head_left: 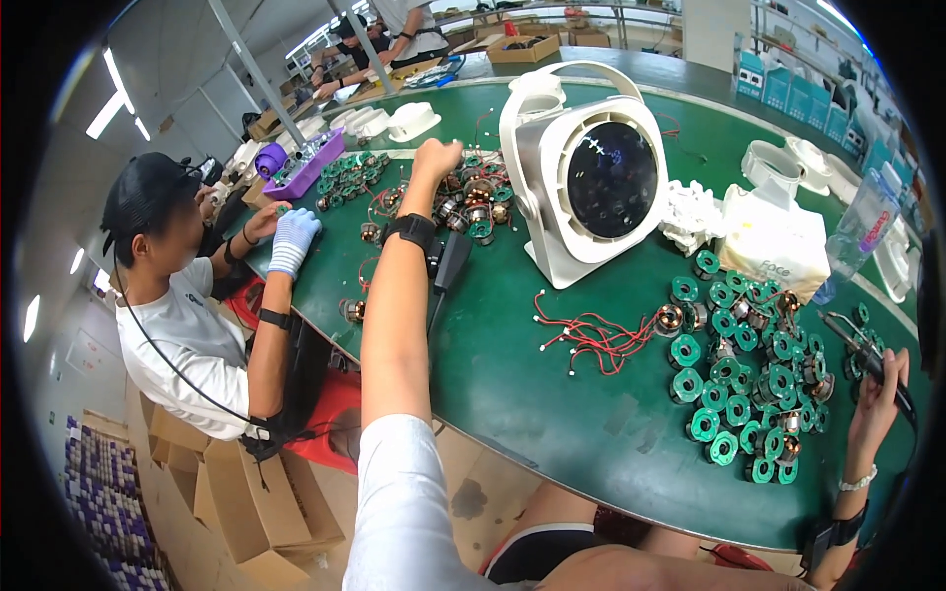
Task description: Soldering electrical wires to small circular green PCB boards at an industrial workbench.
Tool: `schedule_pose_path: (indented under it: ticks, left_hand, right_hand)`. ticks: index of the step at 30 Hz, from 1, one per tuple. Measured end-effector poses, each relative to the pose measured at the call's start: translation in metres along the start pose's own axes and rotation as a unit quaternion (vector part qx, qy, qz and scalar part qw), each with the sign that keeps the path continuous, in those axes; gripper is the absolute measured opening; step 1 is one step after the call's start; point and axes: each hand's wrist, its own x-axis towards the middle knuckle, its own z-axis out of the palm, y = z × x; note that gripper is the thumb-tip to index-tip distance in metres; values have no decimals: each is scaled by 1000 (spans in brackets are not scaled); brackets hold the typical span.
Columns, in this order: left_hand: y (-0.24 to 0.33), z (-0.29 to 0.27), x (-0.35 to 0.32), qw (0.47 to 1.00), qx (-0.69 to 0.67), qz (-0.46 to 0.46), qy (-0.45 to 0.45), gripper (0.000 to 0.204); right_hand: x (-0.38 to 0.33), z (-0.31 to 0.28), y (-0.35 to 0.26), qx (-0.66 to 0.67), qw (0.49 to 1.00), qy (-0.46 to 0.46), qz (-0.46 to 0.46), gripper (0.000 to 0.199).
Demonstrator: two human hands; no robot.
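Observation:
My left hand [437,161] is stretched far forward, fingers curled closed, over a pile of copper-wound motor coils [478,197] with green circuit boards; whatever it may hold is hidden. At the far right, my right hand [872,404] grips a soldering iron [859,343] by its black handle, its metal tip pointing up and left. Beside it lies a large group of green-topped motor coils [737,376], some showing copper windings. Red wires [596,335] with small white connectors spread across the green table in front of me.
A white portable fan [588,177] with a dark round front stands mid-table. Right of it are a white package [774,236] and a clear bottle [862,231]. A co-worker [187,315] sits at left near a purple tray [307,165]. Cardboard boxes [261,497] stand on the floor.

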Motion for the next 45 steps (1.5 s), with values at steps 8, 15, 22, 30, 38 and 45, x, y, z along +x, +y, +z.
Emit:
schedule_pose_path:
  ticks: [8, 15, 22, 30, 38, 45]
  left_hand:
    - [4, 42, 15, 982, -115, 62, -140, 51]
    - [-7, 37, 18, 955, -151, 122, -225, 31]
    - [-3, 41, 5, 952, -185, 156, -189, 26]
    - [5, -15, -9, 984, -131, 101, 63, 42]
    - [5, -139, -8, 972, -221, 29, 68, 35]
    - [108, -220, -125, 894, -393, 84, -200, 25]
  right_hand:
    - [10, -21, 9, 1, 1000, 9, -29, 28]
    - [12, -27, 11, 0, 1000, -11, -12, 30]
    - [16, -29, 9, 14, 1000, -11, 11, 27]
    - [11, -19, 3, 24, 998, -57, 18, 17]
    - [1, 6, -8, 24, 994, -103, 28, 18]
    - [-10, 20, -26, 15, 998, -62, -16, 19]
